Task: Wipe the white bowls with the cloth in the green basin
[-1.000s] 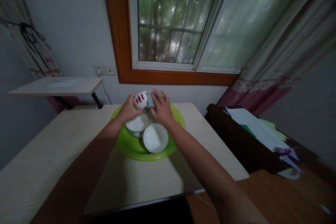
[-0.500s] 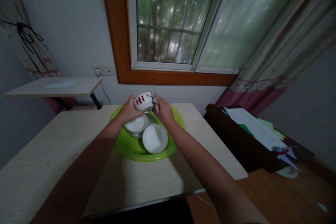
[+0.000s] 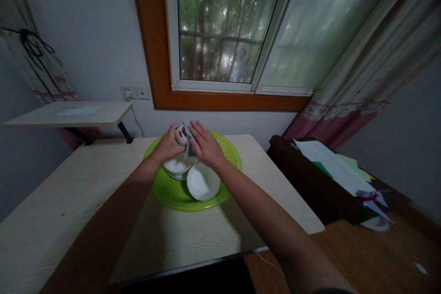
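My left hand is closed around a white bowl with red and dark markings, held tilted above a round green plastic basket. A grey cloth lies against the bowl under my right hand, whose fingers stretch over it and press it on. Part of the bowl is hidden behind the cloth and fingers. In the basket, a white bowl sits at the front, and another white bowl rests on a dish to its left, partly covered by my hands.
The basket stands on a pale wooden table. A small raised shelf is at the back left, below wall sockets. Beyond the table is a window. To the right, papers lie on a dark brown piece of furniture.
The bowl has turned and its outer pattern shows less. My right hand has moved from the rim to spread flatter over the cloth on the bowl.
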Action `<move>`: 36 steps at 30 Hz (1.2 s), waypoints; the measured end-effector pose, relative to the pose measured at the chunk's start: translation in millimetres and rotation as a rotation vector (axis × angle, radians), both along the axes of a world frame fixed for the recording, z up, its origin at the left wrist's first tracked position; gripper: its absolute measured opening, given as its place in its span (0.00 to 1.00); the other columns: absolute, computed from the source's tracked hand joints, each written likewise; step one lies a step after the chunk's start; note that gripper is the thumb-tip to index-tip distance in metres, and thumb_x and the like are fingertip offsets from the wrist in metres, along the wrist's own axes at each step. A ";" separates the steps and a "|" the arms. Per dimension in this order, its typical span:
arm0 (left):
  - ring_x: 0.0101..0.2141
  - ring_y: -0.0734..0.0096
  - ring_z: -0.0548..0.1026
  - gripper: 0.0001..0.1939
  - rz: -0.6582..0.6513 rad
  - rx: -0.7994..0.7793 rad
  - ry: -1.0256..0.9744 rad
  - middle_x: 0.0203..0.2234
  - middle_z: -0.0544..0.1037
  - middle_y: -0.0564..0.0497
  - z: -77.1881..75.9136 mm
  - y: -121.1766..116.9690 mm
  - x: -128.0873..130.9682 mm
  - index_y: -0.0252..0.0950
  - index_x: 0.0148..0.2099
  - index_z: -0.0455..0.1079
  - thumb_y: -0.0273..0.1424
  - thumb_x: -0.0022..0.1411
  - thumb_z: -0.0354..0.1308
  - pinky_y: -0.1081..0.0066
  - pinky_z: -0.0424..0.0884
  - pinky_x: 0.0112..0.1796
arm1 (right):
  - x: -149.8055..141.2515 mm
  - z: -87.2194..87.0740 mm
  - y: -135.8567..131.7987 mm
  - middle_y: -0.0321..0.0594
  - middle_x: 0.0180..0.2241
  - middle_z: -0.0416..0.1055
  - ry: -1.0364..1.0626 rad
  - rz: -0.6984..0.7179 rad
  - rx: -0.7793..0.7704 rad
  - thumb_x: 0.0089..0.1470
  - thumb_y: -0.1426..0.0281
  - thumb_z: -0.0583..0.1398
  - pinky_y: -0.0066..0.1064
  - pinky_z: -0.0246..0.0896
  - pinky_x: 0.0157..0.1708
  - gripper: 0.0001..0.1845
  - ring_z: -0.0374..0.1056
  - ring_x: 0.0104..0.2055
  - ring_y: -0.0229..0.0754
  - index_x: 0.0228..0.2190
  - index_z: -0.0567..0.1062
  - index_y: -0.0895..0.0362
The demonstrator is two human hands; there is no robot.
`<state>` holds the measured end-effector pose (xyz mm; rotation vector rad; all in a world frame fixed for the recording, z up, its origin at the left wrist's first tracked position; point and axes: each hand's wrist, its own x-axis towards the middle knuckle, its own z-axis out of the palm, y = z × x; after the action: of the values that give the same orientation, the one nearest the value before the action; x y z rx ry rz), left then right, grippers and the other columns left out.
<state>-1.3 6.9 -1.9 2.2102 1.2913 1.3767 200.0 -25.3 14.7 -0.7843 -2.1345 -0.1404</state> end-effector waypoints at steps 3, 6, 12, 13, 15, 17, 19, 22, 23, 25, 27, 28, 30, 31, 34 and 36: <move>0.44 0.61 0.76 0.37 0.036 0.014 -0.046 0.46 0.74 0.45 -1.1 3.3 -1.1 0.38 0.55 0.59 0.35 0.44 0.69 0.63 0.74 0.44 | 4.6 -4.7 8.2 0.44 0.68 0.57 0.112 -0.098 -0.056 0.69 0.65 0.48 0.49 0.49 0.69 0.26 0.51 0.70 0.46 0.66 0.60 0.54; 0.42 0.63 0.76 0.37 0.063 0.023 -0.077 0.46 0.74 0.45 -2.7 5.9 -2.9 0.38 0.55 0.59 0.37 0.44 0.70 0.64 0.74 0.42 | 8.1 -10.9 18.2 0.47 0.65 0.61 0.155 -0.174 -0.084 0.69 0.65 0.48 0.50 0.53 0.66 0.25 0.58 0.66 0.48 0.64 0.64 0.55; 0.42 0.62 0.76 0.37 0.070 0.023 -0.050 0.45 0.75 0.44 -1.6 4.3 -3.2 0.38 0.55 0.58 0.37 0.45 0.70 0.63 0.74 0.42 | 10.3 -11.6 20.6 0.49 0.59 0.68 0.167 -0.184 -0.010 0.67 0.67 0.52 0.48 0.61 0.61 0.23 0.64 0.60 0.49 0.61 0.68 0.53; 0.42 0.62 0.76 0.37 0.063 0.017 -0.049 0.44 0.75 0.44 -1.1 3.6 -2.8 0.37 0.55 0.57 0.37 0.46 0.70 0.63 0.74 0.42 | 9.7 -9.9 17.8 0.48 0.59 0.67 0.141 -0.166 0.018 0.67 0.69 0.52 0.47 0.61 0.62 0.23 0.63 0.60 0.49 0.62 0.67 0.53; 0.42 0.63 0.76 0.37 0.046 0.005 -0.055 0.44 0.75 0.45 -0.5 2.6 -2.1 0.37 0.55 0.57 0.37 0.46 0.69 0.63 0.74 0.42 | 7.1 -6.1 11.1 0.46 0.62 0.64 0.055 -0.108 0.069 0.67 0.71 0.52 0.47 0.58 0.64 0.25 0.59 0.64 0.48 0.63 0.65 0.52; 0.42 0.63 0.76 0.37 0.038 0.005 -0.051 0.44 0.75 0.45 -0.9 2.6 -1.9 0.37 0.56 0.57 0.35 0.46 0.69 0.63 0.73 0.43 | 3.3 -3.5 4.9 0.42 0.65 0.62 -0.032 -0.053 0.103 0.66 0.71 0.54 0.46 0.55 0.66 0.25 0.54 0.67 0.47 0.63 0.64 0.50; 0.41 0.64 0.76 0.37 0.045 0.010 -0.044 0.43 0.74 0.47 -2.0 3.9 -2.4 0.38 0.56 0.57 0.33 0.45 0.69 0.63 0.73 0.43 | 0.0 -3.1 1.5 0.38 0.65 0.62 -0.094 -0.023 0.121 0.65 0.69 0.56 0.46 0.56 0.65 0.24 0.53 0.67 0.47 0.62 0.66 0.47; 0.41 0.64 0.76 0.38 0.070 -0.007 -0.094 0.42 0.74 0.47 -3.5 6.8 -4.0 0.38 0.55 0.57 0.32 0.44 0.69 0.63 0.73 0.43 | -0.1 -5.9 4.1 0.38 0.62 0.65 -0.082 -0.040 0.109 0.65 0.71 0.57 0.46 0.59 0.63 0.22 0.57 0.64 0.47 0.59 0.70 0.45; 0.41 0.63 0.76 0.38 0.081 -0.019 -0.130 0.43 0.74 0.46 -3.6 7.7 -4.5 0.38 0.55 0.57 0.33 0.44 0.69 0.62 0.74 0.43 | 1.3 -7.4 6.8 0.40 0.61 0.66 -0.039 -0.058 0.097 0.66 0.71 0.56 0.45 0.60 0.62 0.21 0.59 0.62 0.47 0.58 0.71 0.46; 0.44 0.61 0.76 0.38 0.107 -0.046 -0.201 0.46 0.73 0.44 -3.4 9.0 -5.6 0.38 0.55 0.56 0.35 0.44 0.70 0.61 0.74 0.43 | 5.3 -10.3 13.7 0.45 0.56 0.69 0.082 -0.097 0.066 0.66 0.70 0.54 0.42 0.64 0.59 0.18 0.63 0.57 0.46 0.56 0.73 0.51; 0.46 0.59 0.76 0.39 0.128 -0.070 -0.246 0.47 0.72 0.43 -2.8 9.5 -6.4 0.39 0.55 0.56 0.37 0.44 0.71 0.60 0.75 0.43 | 9.3 -12.6 20.2 0.48 0.51 0.70 0.180 -0.115 0.021 0.67 0.67 0.55 0.40 0.66 0.56 0.17 0.66 0.54 0.46 0.54 0.74 0.55; 0.46 0.58 0.76 0.39 0.132 -0.080 -0.258 0.47 0.72 0.43 -2.6 9.6 -6.6 0.39 0.55 0.56 0.37 0.44 0.71 0.60 0.75 0.43 | 10.8 -13.3 22.5 0.48 0.49 0.70 0.204 -0.115 -0.001 0.67 0.67 0.55 0.40 0.66 0.56 0.17 0.67 0.52 0.46 0.54 0.74 0.55; 0.47 0.58 0.76 0.39 0.124 -0.094 -0.271 0.47 0.72 0.43 -2.8 9.8 -6.9 0.39 0.55 0.56 0.37 0.44 0.71 0.59 0.75 0.44 | 12.2 -13.7 24.4 0.48 0.49 0.70 0.218 -0.115 -0.028 0.66 0.66 0.55 0.42 0.66 0.56 0.17 0.67 0.52 0.47 0.54 0.73 0.55; 0.46 0.58 0.76 0.39 0.117 -0.097 -0.271 0.47 0.72 0.43 -3.2 10.1 -6.9 0.39 0.55 0.56 0.38 0.44 0.71 0.59 0.75 0.44 | 12.0 -13.3 23.9 0.48 0.50 0.70 0.213 -0.115 -0.030 0.67 0.66 0.54 0.43 0.66 0.57 0.17 0.67 0.53 0.47 0.54 0.73 0.54; 0.45 0.59 0.77 0.39 0.104 -0.095 -0.246 0.47 0.73 0.43 -5.0 11.3 -6.8 0.39 0.55 0.56 0.38 0.44 0.70 0.60 0.75 0.44 | 8.9 -10.7 17.7 0.48 0.55 0.69 0.141 -0.092 0.000 0.67 0.66 0.53 0.45 0.62 0.60 0.19 0.64 0.58 0.48 0.57 0.72 0.53; 0.43 0.60 0.77 0.38 0.095 -0.092 -0.215 0.46 0.73 0.43 -5.9 11.5 -6.6 0.38 0.54 0.56 0.37 0.44 0.70 0.60 0.75 0.43 | 5.8 -8.2 11.5 0.46 0.58 0.68 0.044 -0.044 0.031 0.68 0.68 0.52 0.44 0.60 0.63 0.21 0.61 0.62 0.47 0.59 0.70 0.51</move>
<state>-7.9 18.4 -7.7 1.9047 1.3662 1.5096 205.8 -13.8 6.5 -0.8095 -2.0696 -0.1773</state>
